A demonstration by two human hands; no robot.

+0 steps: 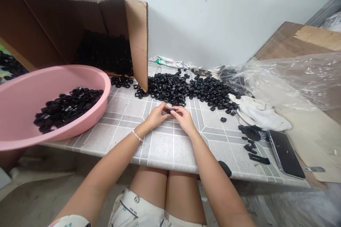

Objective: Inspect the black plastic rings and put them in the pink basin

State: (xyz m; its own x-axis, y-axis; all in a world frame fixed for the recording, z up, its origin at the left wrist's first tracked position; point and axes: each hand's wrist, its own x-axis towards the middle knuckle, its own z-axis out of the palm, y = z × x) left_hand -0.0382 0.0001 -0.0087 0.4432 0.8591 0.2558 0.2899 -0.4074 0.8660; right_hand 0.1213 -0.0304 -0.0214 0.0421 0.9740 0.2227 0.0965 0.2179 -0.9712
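Observation:
My left hand (157,116) and my right hand (183,117) meet over the table, just in front of a heap of black plastic parts. Between their fingertips is a small black plastic part (168,111), pinched from both sides and partly hidden by the fingers. Many hollow, nut-like black rings make up the nearer heap (167,87). To its right lies a second pile of small black caps (210,90). One loose black piece (223,119) rests apart from that pile, on the checked tablecloth (160,142).
A pink basin (102,108) with black rings stands at left, overhanging the table edge. Behind it, a cardboard box (137,39) lies open, holding more rings. At right are a white glove (262,115), a phone (286,152), black scraps and clear plastic sheeting (295,78).

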